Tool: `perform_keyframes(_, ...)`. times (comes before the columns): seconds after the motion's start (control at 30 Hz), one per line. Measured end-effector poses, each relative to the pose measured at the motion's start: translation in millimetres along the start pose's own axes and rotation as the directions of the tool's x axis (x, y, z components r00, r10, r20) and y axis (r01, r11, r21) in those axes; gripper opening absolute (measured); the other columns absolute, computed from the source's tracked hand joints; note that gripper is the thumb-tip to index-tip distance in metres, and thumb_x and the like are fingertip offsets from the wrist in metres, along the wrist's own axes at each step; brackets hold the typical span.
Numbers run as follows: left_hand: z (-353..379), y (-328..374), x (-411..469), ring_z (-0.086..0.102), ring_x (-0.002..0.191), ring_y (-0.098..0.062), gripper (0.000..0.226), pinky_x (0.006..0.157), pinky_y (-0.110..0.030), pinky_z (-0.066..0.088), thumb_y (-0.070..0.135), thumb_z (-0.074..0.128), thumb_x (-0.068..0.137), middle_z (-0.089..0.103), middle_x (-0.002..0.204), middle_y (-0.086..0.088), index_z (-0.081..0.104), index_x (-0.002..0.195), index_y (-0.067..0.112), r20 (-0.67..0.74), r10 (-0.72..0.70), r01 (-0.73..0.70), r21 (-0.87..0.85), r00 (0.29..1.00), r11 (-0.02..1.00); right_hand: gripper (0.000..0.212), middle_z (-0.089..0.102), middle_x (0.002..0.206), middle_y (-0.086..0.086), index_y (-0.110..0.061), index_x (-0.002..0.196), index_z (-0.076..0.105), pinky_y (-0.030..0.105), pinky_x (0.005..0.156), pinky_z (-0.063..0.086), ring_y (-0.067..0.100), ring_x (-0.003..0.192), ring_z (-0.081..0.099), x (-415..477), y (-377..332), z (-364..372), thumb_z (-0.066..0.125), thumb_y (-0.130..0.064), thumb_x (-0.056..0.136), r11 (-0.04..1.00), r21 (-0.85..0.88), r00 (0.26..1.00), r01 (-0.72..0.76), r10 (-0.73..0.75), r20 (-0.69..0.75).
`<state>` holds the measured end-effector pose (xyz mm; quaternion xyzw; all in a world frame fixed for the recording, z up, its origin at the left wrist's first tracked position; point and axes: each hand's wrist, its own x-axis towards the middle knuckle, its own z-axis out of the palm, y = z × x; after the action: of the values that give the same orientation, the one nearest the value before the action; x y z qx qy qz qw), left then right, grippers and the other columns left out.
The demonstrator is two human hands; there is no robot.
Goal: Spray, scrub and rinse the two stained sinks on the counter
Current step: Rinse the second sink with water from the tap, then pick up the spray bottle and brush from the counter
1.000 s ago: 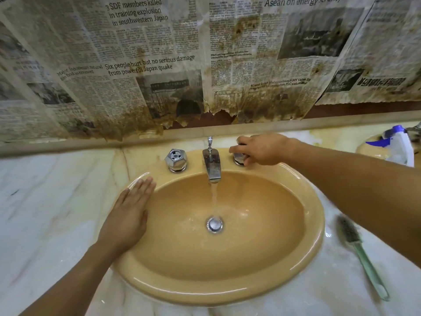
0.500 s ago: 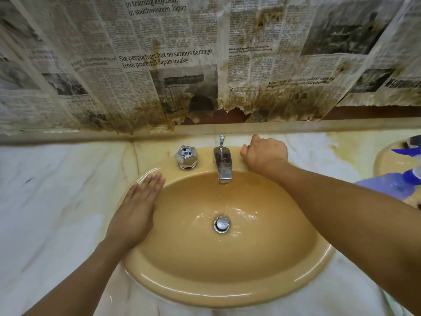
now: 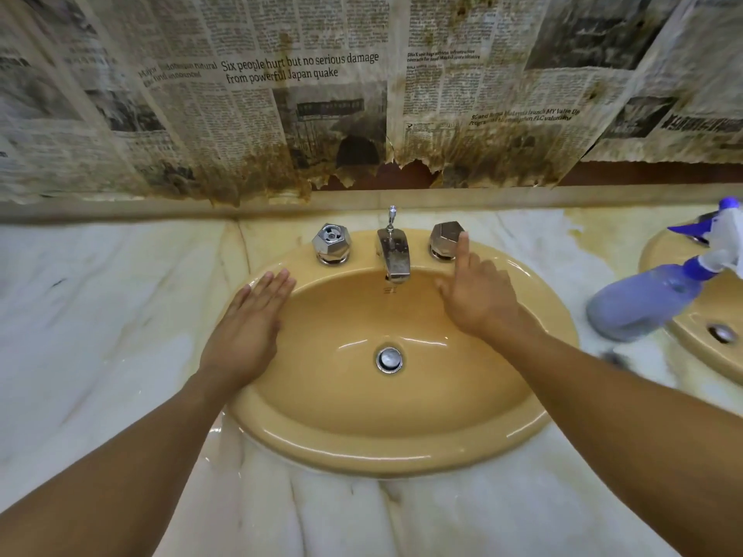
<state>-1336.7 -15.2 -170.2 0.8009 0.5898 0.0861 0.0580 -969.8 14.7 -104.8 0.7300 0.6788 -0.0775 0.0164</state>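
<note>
Rests left hand (image 3: 245, 331) flat and empty on the left rim of the mustard-yellow oval ceramic sink (image 3: 402, 448). Poises right hand (image 3: 478, 299) relaxed, grasping nothing, index finger by the faceted chrome right knob (image 3: 444, 237). Likely calls next for the tilted blue plastic spray bottle (image 3: 643, 303): rightward, nearer the right hand, long axis rising up-right, against the second yellow sink (image 3: 699, 355).

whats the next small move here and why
Probably lift the right hand away from the right tap knob and reach for the spray bottle lying by the second sink. The near sink looks glossy and stain-free, the spout shows at most a thin trickle, and the right hand is open, gripping nothing.
</note>
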Motion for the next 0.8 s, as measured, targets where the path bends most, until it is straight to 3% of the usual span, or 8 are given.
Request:
perform_keyframes(0.13, -1.9, 6.9, -8.3, 0.005, 0.159, -0.011, 0.075, 0.129, -0.036, 0.007, 0.01, 0.051, 0.099, 0.008, 0.172, 0.008, 0.017, 0.165, 0.022, 0.011, -0.045, 0.045, -0.008, 0.999, 0.999, 0.06, 0.041, 0.157, 0.002, -0.024, 0.155, 0.035, 0.044, 0.114, 0.027, 0.025, 0.143, 0.037, -92.6, 10.7, 32.4, 0.032, -0.056, 0.104, 0.984, -0.002, 0.951, 0.18, -0.173, 0.256)
perform_keyframes(0.23, -4.0, 13.5, -24.9, 0.007, 0.159, -0.019, 0.078, 0.129, -0.042, 0.012, 0.032, 0.044, 0.094, 0.008, 0.173, 0.003, 0.016, 0.165, 0.019, 0.025, -0.078, 0.078, 0.019, 0.997, 0.997, 0.058, 0.052, 0.15, -0.001, -0.03, 0.147, 0.049, 0.043, 0.112, 0.031, 0.023, 0.136, 0.047, -127.8, 11.0, 45.9, 0.026, -0.061, 0.104, 0.989, -0.018, 0.911, 0.149, -0.13, 0.391)
perform_keyframes(0.33, -3.2, 24.6, -50.7, 0.017, 0.157, -0.035, 0.073, 0.123, -0.053, 0.02, 0.05, 0.033, 0.087, 0.015, 0.172, -0.004, 0.047, 0.153, 0.021, 0.04, -0.084, 0.082, 0.064, 0.996, 0.995, 0.059, 0.065, 0.133, 0.002, -0.024, 0.127, 0.064, 0.043, 0.109, 0.031, 0.023, 0.124, 0.056, -146.6, 3.4, 35.3, 0.018, -0.055, 0.106, 0.99, -0.079, 0.887, 0.119, -0.07, 0.456)
perform_keyframes(0.4, -2.6, 36.7, -71.3, 0.014, 0.157, -0.037, 0.062, 0.123, -0.051, 0.012, 0.053, 0.03, 0.089, 0.031, 0.167, -0.001, 0.07, 0.13, 0.03, 0.047, -0.101, 0.097, 0.076, 0.994, 0.992, 0.064, 0.069, 0.123, 0.006, -0.018, 0.115, 0.069, 0.043, 0.108, 0.03, 0.025, 0.118, 0.058, -160.9, -3.0, 31.8, 0.014, -0.049, 0.108, 0.986, -0.113, 0.908, 0.123, -0.066, 0.414)
perform_keyframes(0.5, -5.0, 54.0, -94.2, 0.008, 0.159, -0.027, 0.068, 0.124, -0.046, -0.001, 0.055, 0.017, 0.091, 0.058, 0.146, 0.013, 0.077, 0.115, 0.034, 0.136, -0.148, 0.145, 0.034, 0.98, 0.989, 0.062, 0.069, 0.123, 0.008, -0.014, 0.116, 0.069, 0.043, 0.107, 0.03, 0.028, 0.119, 0.056, -175.9, -7.7, 31.5, 0.016, -0.045, 0.109, 0.993, -0.095, 0.954, 0.074, -0.043, 0.297)
perform_keyframes(0.63, -13.5, 59.5, -103.9, 0.017, 0.156, -0.023, 0.092, 0.125, -0.048, -0.001, 0.059, -0.004, 0.085, 0.062, 0.137, 0.009, 0.076, 0.116, 0.027, 0.203, -0.153, 0.148, 0.041, 0.967, 0.988, 0.059, 0.068, 0.122, 0.008, -0.014, 0.114, 0.069, 0.044, 0.108, 0.028, 0.03, 0.118, 0.055, -186.7, -11.0, 32.7, 0.018, -0.043, 0.109, 0.998, -0.051, 0.97, 0.036, -0.023, 0.243)
perform_keyframes(0.8, -23.0, 65.6, -108.0, 0.019, 0.154, -0.025, 0.081, 0.124, -0.05, -0.002, 0.052, 0.004, 0.09, 0.062, 0.136, 0.001, 0.075, 0.119, 0.028, 0.27, -0.17, 0.173, 0.013, 0.948, 0.985, 0.057, 0.067, 0.123, 0.008, -0.017, 0.119, 0.068, 0.044, 0.107, 0.027, 0.031, 0.118, 0.053, -194.7, -11.9, 37.1, 0.018, -0.043, 0.109, 1.0, 0.015, 0.976, 0.0, -0.003, 0.219)
